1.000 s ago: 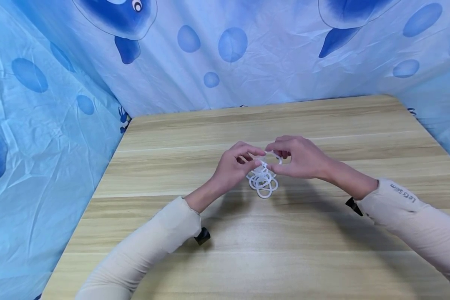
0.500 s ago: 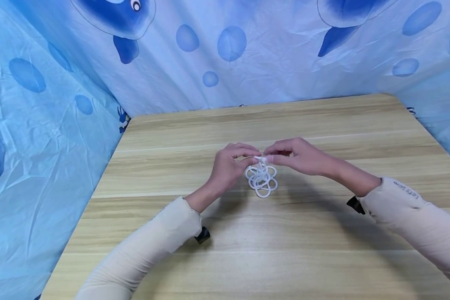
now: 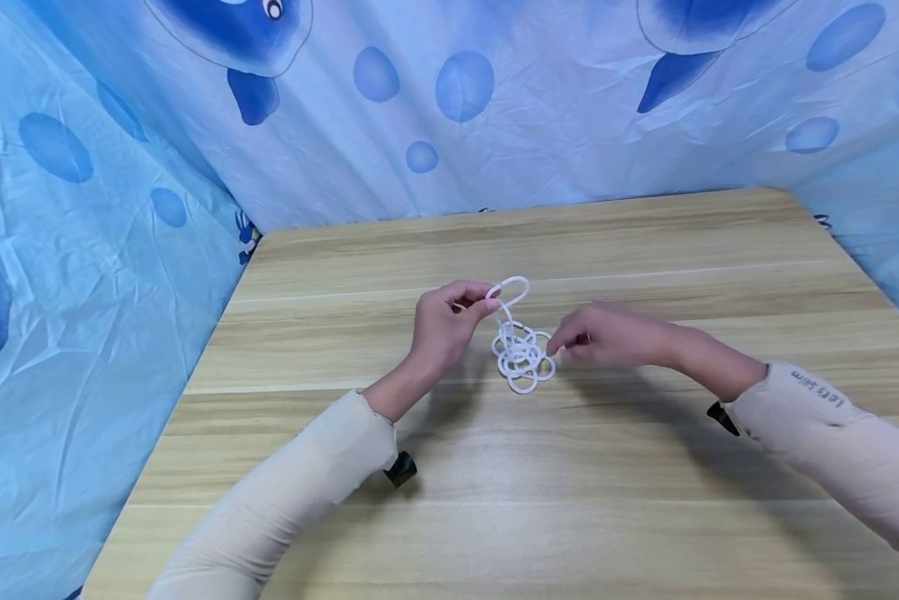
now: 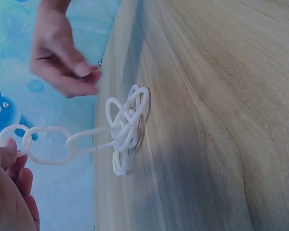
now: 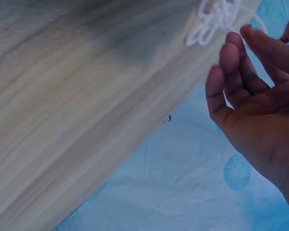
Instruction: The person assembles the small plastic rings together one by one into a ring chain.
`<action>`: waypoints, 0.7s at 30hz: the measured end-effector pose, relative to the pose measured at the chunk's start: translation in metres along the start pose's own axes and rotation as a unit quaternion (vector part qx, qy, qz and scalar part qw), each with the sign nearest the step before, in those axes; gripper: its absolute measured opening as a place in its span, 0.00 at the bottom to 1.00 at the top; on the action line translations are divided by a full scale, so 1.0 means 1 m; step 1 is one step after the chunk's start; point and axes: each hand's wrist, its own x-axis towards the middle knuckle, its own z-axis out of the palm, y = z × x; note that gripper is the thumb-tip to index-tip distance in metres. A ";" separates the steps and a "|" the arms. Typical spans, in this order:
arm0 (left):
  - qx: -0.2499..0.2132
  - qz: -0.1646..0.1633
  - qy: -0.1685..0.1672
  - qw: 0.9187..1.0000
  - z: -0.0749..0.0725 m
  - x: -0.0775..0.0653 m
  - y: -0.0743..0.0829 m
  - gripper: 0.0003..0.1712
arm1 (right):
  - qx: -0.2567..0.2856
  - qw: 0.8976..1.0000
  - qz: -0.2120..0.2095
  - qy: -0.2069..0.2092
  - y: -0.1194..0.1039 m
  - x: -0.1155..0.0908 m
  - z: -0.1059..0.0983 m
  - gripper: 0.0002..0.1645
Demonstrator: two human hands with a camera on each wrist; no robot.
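A white chain of oval links lies bunched on the wooden table, with several links lifted from it. My left hand pinches a link near the raised end between thumb and fingers. In the left wrist view, the raised links stretch from my left fingertips down to the heap. My right hand hovers just right of the heap, its fingers loosely bent and nothing visible between them. In the right wrist view, its thumb and index fingertips are close together, with the chain behind them.
The pale wood table extends around both hands. A blue curtain with whale and bubble prints hangs behind the table's far edge and along its left side. Small black devices sit under both sleeve cuffs.
Both hands were together at the chain's upper links. My right hand has moved away to the right and nearer the body; my left hand has shifted slightly left, keeping the chain end raised.
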 end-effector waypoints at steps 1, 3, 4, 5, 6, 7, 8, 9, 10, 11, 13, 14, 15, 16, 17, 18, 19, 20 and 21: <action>-0.003 -0.004 0.001 1.000 0.000 0.000 0.000 0.07 | -0.011 1.000 -0.010 -0.011 0.002 0.000 0.002 0.15; -0.008 -0.010 0.002 1.000 -0.001 0.001 0.000 0.07 | -0.032 0.999 -0.022 -0.028 0.006 -0.001 0.007 0.18; -0.009 -0.013 0.004 1.000 -0.001 0.001 0.000 0.07 | -0.040 0.998 -0.027 -0.036 0.007 -0.001 0.009 0.19; -0.011 -0.016 0.005 1.000 -0.001 0.001 0.000 0.06 | -0.049 0.997 -0.035 -0.043 0.008 -0.001 0.010 0.20; -0.012 -0.017 0.005 1.000 -0.001 0.001 0.000 0.06 | -0.056 0.997 -0.037 -0.048 0.010 -0.002 0.012 0.21; -0.013 -0.018 0.006 1.000 -0.001 0.002 0.000 0.06 | -0.059 0.996 -0.039 -0.052 0.011 -0.002 0.013 0.21; -0.014 -0.018 0.006 1.000 0.000 0.002 -0.001 0.06 | -0.059 0.996 -0.040 -0.054 0.012 -0.003 0.014 0.21; -0.015 -0.018 0.006 1.000 0.000 0.002 -0.001 0.06 | -0.058 0.996 -0.039 -0.055 0.013 -0.003 0.014 0.21; -0.015 -0.019 0.006 1.000 0.000 0.002 -0.001 0.06 | -0.054 0.996 -0.037 -0.054 0.014 -0.004 0.015 0.20; -0.016 -0.019 0.006 1.000 0.000 0.002 -0.001 0.06 | -0.052 0.997 -0.031 -0.052 0.015 -0.005 0.015 0.19; -0.017 -0.020 0.005 1.000 0.000 0.002 -0.001 0.06 | -0.044 0.998 -0.017 -0.045 0.015 -0.007 0.014 0.18; -0.018 -0.022 0.005 1.000 0.000 0.002 -0.001 0.05 | -0.042 0.998 -0.007 -0.043 0.016 -0.008 0.014 0.16; -0.019 -0.023 0.005 1.000 0.000 0.002 -0.001 0.05 | -0.041 0.998 0.004 -0.040 0.016 -0.009 0.014 0.14; -0.019 -0.024 0.004 1.000 0.001 0.002 -0.001 0.05 | -0.043 0.998 0.015 -0.036 0.017 -0.009 0.013 0.12; -0.020 -0.025 0.003 0.999 0.001 0.003 -0.001 0.05 | -0.047 0.998 0.026 -0.031 0.017 -0.010 0.013 0.11; -0.020 -0.025 0.003 0.999 0.001 0.003 -0.001 0.05 | -0.051 0.998 0.039 -0.026 0.018 -0.010 0.013 0.11; -0.020 -0.026 0.002 0.999 0.001 0.003 -0.001 0.05 | -0.057 0.997 0.055 -0.022 0.018 -0.010 0.013 0.12; -0.020 -0.026 0.002 0.999 0.001 0.003 -0.001 0.05 | -0.063 0.996 0.069 -0.016 0.019 -0.010 0.014 0.13; -0.020 -0.026 0.001 0.999 0.001 0.003 -0.001 0.06 | -0.070 0.994 0.083 -0.009 0.019 -0.010 0.015 0.15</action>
